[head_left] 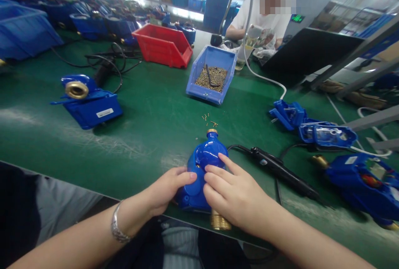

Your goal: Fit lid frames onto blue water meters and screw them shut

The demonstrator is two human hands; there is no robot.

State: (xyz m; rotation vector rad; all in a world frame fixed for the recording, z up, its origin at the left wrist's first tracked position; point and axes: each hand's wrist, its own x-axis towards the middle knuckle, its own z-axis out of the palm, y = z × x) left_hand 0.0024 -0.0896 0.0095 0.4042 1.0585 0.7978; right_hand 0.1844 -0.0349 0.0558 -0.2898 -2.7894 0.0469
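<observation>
The blue water meter [212,152] is set on the green table [149,94], on the near side of the blue screw bin [204,95], where it can be reached by both hands. It is held at its left flank by the left hand [168,188], the thumb laid over the top, apparently to keep the body from shifting. Across its top the loosely bent fingers of the right hand [232,192] are rested; whether a grip is made by the hidden thumb cannot be told. Loose brass screws [205,117] are scattered between the screw bin and the meter, presumably for easy picking. A black electric screwdriver [280,173] is laid nearer than the screw bin and to its right, probably for handiness. Inside the screw bin, a hex key [208,77] is rested on the heaped screws.
</observation>
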